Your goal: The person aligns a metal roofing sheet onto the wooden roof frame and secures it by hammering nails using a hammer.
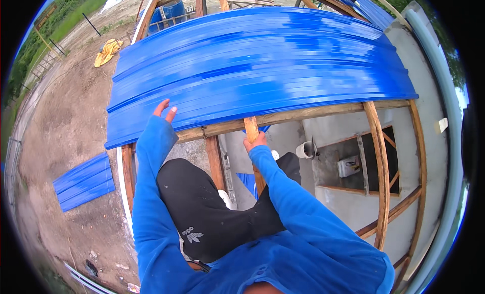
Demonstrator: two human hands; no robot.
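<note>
If the brown, square wooden beam [251, 125] gripped by the right hand [257, 141] is let go, a fall may be caused. Nothing is held by the loose left hand [171, 114]. Just past the grip, the blue, ribbed metal sheet [252, 66] is laid, its long side pointed left to right.

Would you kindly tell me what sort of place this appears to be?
It looks like an outdoor building site, probably up on an unfinished roof: ribbed blue sheeting covers only part of the frame, wooden rafters stand exposed, and bare ground lies below on the left.
</note>
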